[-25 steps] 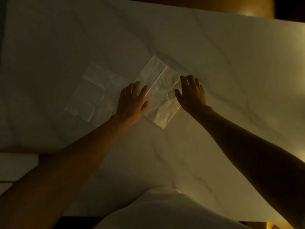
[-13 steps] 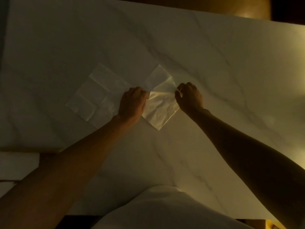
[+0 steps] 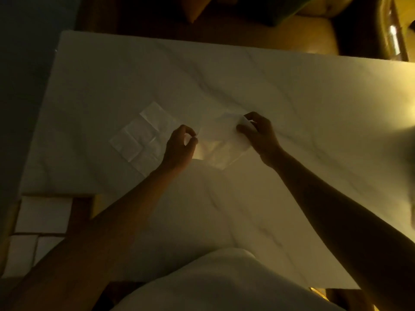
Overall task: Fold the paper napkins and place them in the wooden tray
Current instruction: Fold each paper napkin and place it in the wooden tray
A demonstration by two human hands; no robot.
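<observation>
A thin white paper napkin [image 3: 221, 145] is held between both hands over the middle of the marble table [image 3: 292, 90], its far edge lifted and bent toward me. My left hand [image 3: 180, 148] pinches its left corner. My right hand [image 3: 258, 133] pinches its upper right corner. A second napkin [image 3: 142, 136] lies unfolded and flat on the table just left of my left hand. No wooden tray is in view.
The light is dim. A chair with a tan leather seat [image 3: 280, 39] stands behind the table's far edge. A tiled floor [image 3: 42, 215] shows past the table's left near corner. My white clothing [image 3: 213, 286] fills the bottom of the view.
Both hands went from flat on the napkin to pinching its corners and lifting its far edge toward me. The view has tilted, showing more of the table's far side.
</observation>
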